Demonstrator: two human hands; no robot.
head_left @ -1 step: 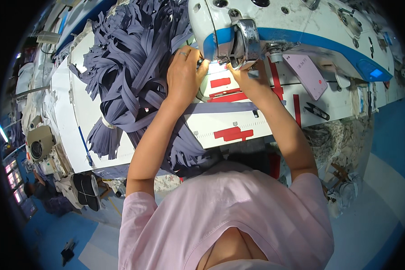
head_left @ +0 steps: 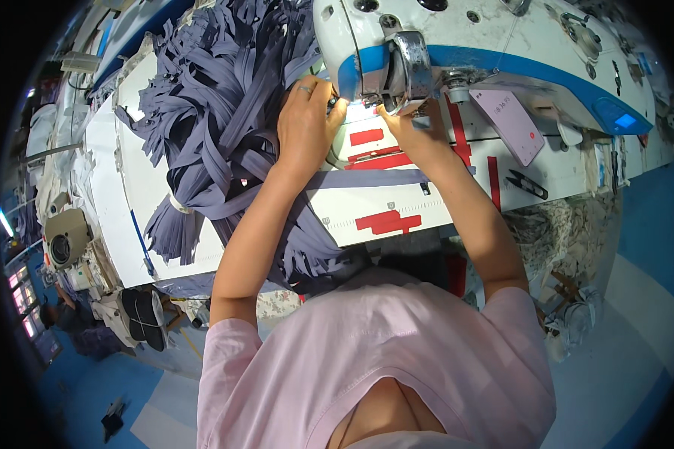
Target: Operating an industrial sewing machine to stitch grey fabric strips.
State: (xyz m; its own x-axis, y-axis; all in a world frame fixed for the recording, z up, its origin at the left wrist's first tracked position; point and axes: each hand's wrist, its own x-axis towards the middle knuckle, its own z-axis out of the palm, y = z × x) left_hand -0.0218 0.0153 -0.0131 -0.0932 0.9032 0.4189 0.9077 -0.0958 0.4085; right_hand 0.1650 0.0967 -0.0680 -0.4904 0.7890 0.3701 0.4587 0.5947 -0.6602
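My left hand (head_left: 305,123) is at the left of the presser area of a white and blue sewing machine (head_left: 501,71). Its thumb and fingers are closed near a small dark piece. My right hand (head_left: 421,135) is closed in a pinch at the right of the lit needle area, partly behind the machine's metal guard (head_left: 409,71). What either hand pinches is too small and hidden to name. A long grey-purple strip (head_left: 367,178), like zipper tape, runs below my hands and passes under my right forearm. A big heap of such strips (head_left: 224,97) lies beside my left hand.
Red tape pieces (head_left: 388,222) mark the white table (head_left: 322,206). Right of my right hand lie a pink phone (head_left: 509,127) and black thread snips (head_left: 527,184). A blue pen (head_left: 141,239) is at the left table edge. Another person (head_left: 75,318) is at the far left.
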